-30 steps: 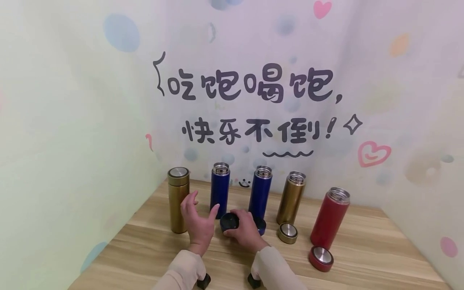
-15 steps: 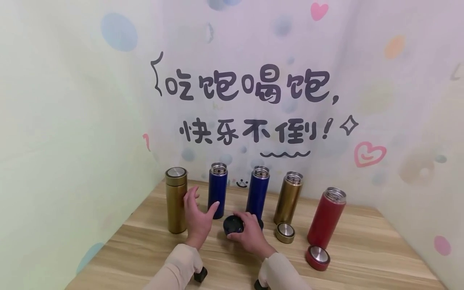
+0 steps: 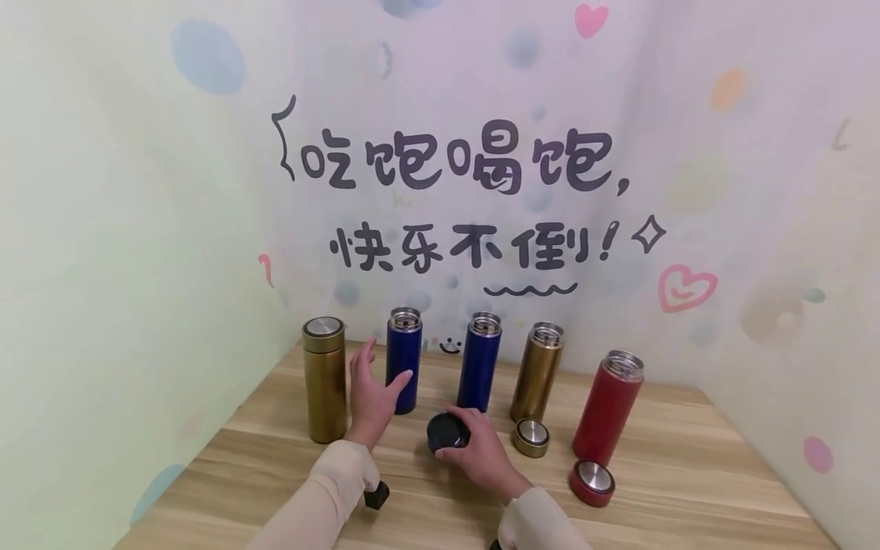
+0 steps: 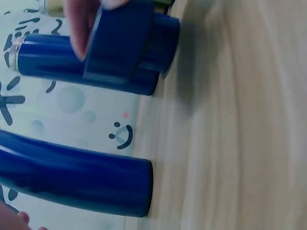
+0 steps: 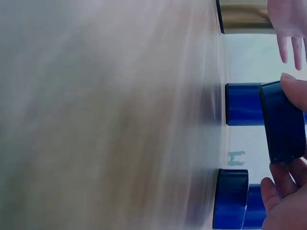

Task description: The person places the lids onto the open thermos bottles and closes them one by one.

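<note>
Five tall bottles stand in a row by the wall. My left hand (image 3: 380, 373) is open, its thumb and fingers spread around the left blue bottle (image 3: 403, 357), close to it or just touching. My right hand (image 3: 469, 444) grips a dark blue lid (image 3: 447, 431) just above the table, in front of the second blue bottle (image 3: 479, 360). In the right wrist view the held lid (image 5: 283, 122) sits between thumb and fingers, and a second blue lid (image 5: 230, 199) lies on the wood. The left wrist view shows both blue bottles (image 4: 72, 177) and the held lid (image 4: 120, 43).
A capped gold bottle (image 3: 325, 378) stands at the far left. An uncapped gold bottle (image 3: 536, 370) has its lid (image 3: 532, 438) in front. An uncapped red bottle (image 3: 607, 409) stands right, above its red lid (image 3: 592, 481). Walls close the wooden table (image 3: 687, 473) on three sides.
My right hand has drawn the blue lid a little toward me and raised it. My left hand has reached farther in, closer around the left blue bottle.
</note>
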The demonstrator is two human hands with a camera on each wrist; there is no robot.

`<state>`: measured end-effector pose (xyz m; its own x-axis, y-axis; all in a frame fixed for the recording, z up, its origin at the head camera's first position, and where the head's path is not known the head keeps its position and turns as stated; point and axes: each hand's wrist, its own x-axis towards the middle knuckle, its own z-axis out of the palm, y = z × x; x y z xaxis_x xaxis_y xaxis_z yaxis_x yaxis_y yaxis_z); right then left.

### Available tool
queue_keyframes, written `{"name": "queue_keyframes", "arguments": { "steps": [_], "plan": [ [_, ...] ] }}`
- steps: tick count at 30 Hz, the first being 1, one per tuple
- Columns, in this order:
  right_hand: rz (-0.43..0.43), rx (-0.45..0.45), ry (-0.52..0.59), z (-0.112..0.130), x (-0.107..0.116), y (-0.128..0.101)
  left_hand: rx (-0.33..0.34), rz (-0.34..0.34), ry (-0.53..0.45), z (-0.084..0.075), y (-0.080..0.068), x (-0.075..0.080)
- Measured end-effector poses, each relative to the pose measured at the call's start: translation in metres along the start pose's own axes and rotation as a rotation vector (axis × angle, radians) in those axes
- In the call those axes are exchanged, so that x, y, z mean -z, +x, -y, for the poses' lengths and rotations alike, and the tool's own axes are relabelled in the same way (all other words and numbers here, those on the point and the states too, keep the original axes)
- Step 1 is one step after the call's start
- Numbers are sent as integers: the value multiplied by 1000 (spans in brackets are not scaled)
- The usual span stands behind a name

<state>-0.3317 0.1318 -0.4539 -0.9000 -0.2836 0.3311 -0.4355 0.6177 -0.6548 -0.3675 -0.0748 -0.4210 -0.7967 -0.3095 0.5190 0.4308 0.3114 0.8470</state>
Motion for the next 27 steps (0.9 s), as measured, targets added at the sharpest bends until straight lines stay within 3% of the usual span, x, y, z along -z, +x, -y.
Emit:
{"name": "queue_keyframes", "arguments": {
  "steps": [7, 17, 27],
  "plan": [
    [-44, 41, 2, -5, 10, -9, 112, 107, 24, 4, 21, -2],
    [-31, 51, 31, -6, 22, -21, 230, 222, -21, 0, 35, -9],
    [-31, 52, 63, -11, 34, -34, 243, 299, 11, 9, 46, -11]
  ]
}}
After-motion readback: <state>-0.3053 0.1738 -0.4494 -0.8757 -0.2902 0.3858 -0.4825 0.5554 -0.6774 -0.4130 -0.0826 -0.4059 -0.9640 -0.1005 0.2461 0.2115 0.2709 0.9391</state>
